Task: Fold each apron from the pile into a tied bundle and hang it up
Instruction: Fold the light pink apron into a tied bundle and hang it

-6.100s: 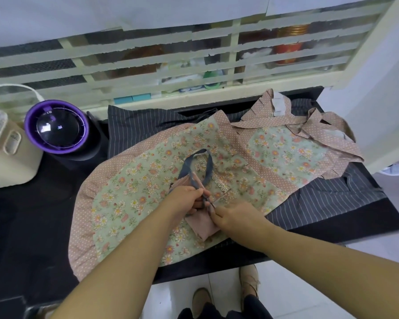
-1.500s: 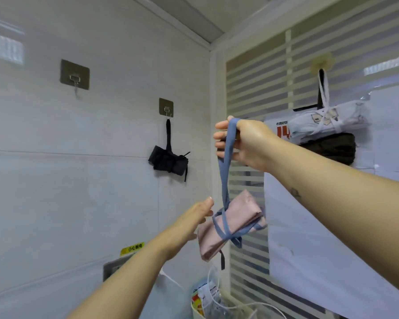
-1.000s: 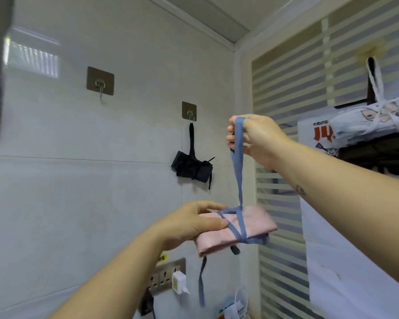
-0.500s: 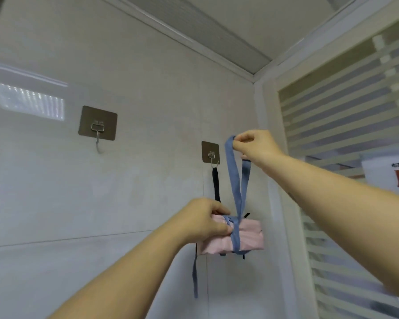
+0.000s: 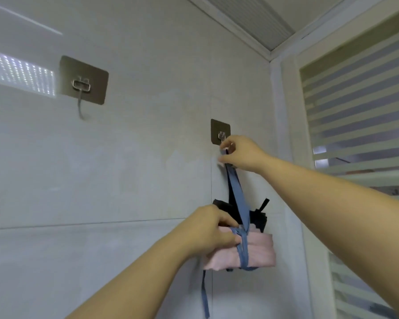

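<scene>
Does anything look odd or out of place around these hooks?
The right hook already carries a black bundle, yet the right hand holds the pink bundle's blue strap at it; the left hook hangs bare.

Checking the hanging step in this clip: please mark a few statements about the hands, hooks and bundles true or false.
1. The right hand pinches the strap just below the right hook. True.
2. The left hand hangs free. False: it holds the pink bundle.
3. The left hook carries a bundle. False: it is bare.
4. A black bundle hangs behind the pink bundle. True.
</scene>
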